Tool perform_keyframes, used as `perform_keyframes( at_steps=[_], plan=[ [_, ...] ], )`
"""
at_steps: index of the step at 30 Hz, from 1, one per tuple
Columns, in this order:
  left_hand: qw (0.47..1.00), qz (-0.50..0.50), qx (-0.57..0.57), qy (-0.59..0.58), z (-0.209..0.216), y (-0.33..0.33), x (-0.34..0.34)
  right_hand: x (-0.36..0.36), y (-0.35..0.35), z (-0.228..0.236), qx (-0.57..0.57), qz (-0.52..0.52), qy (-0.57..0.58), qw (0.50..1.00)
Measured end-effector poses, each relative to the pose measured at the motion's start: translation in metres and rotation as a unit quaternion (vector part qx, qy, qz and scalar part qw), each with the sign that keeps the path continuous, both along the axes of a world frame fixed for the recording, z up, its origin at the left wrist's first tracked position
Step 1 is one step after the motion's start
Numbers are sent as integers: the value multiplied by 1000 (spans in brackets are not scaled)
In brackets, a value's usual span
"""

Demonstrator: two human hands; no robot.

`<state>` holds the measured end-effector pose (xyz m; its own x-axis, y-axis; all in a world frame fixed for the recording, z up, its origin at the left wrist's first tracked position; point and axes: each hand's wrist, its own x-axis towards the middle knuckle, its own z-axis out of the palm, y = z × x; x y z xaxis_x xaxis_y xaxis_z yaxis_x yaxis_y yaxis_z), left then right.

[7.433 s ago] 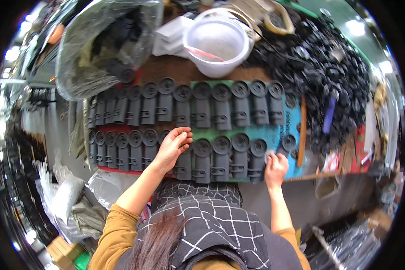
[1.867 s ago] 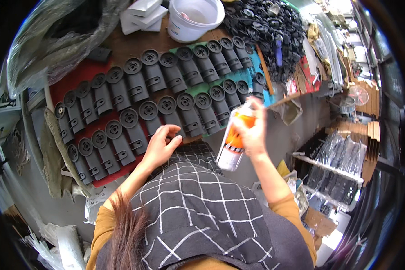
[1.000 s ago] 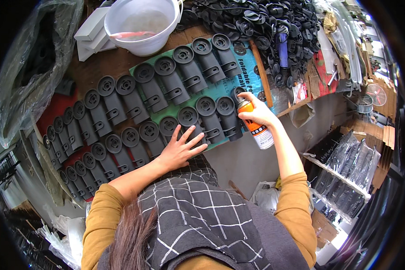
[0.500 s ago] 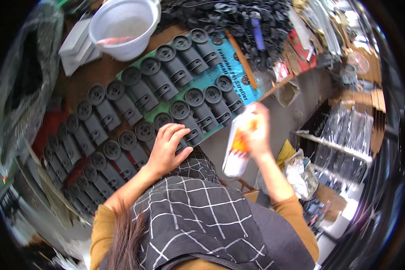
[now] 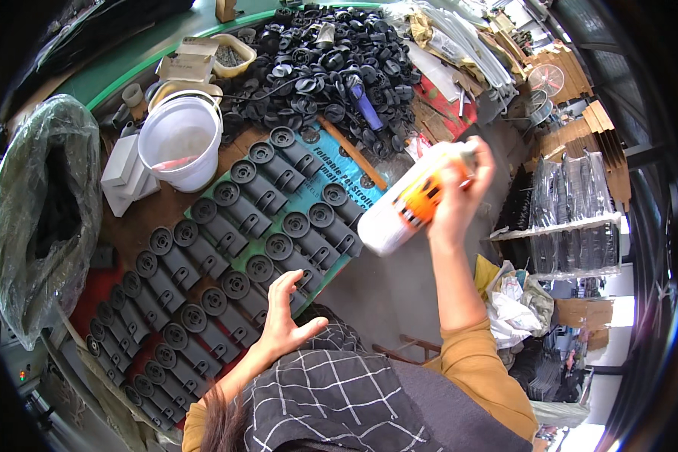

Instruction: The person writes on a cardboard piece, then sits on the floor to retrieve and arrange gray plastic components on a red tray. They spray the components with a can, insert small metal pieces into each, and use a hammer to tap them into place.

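Observation:
My right hand is wrapped round a white and orange spray can, holding it tilted in the air beyond the right end of the table. Its top lies under my fingers, and its base points down and left. My left hand is open, thumb and fingers apart, by the table's front edge. Closest to it are dark grey plastic parts, each with a round wheel-like end and a tubular body. They lie in two long slanting rows, round ends facing away from me. Whether my left fingertips touch one, I cannot tell.
Behind the rows stand a white bucket and a heap of small black plastic parts, with a purple-handled tool on it. A wooden stick lies on a blue printed sheet. Wrapped goods fill a rack at right.
My right hand has lifted the spray can and tipped it further over. My left hand stays open near the front edge. The view has shifted to show more of the table's far side.

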<state>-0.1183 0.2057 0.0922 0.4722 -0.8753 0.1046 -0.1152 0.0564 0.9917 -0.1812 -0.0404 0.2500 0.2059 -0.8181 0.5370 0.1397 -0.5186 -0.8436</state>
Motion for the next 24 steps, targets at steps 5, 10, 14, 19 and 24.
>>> perform_keyframes(
  at_steps=[5,10,14,19,24],
  plan=[
    [995,20,-24,91,4,-3,-8,6,56,-29,204,200,105,953],
    [980,-68,46,180,8,-8,-24,-23,68,-102,283,255,71,922],
    [962,-131,47,235,5,-14,-31,-29,59,-105,323,317,120,883],
    [967,-165,93,167,-5,-14,-35,-16,35,-94,193,253,309,896],
    [974,3,135,183,-18,-3,-32,-24,-65,-145,-1,166,635,754]
  ],
)
